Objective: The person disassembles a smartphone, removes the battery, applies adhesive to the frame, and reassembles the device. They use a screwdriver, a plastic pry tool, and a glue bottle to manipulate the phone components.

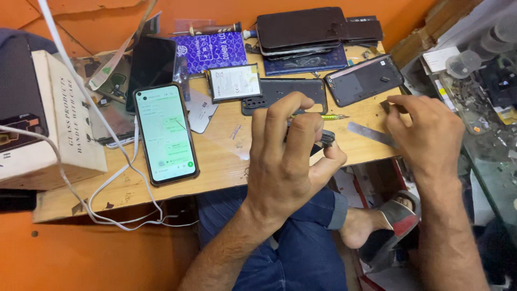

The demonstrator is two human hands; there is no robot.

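My left hand has its grip closed on a small dark part, just right of the lit phone on the table. My right hand pinches a small dark piece, farther right.

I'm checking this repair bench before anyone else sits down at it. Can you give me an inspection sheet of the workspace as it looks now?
Surface: wooden bench top, scuffed and crowded.
Job's things: small dark part pinched in left hand; thin metal pry blade beside right hand.
Clutter: lit phone face up, battery, two black back covers, stacked phones, screwdriver, cardboard box.
Grippers: left hand gripping the part; right hand's fingers curled, contents hidden.
Cables: white cable loops across the bench and over its front edge.
Surroundings: orange wall, glass counter with small parts.
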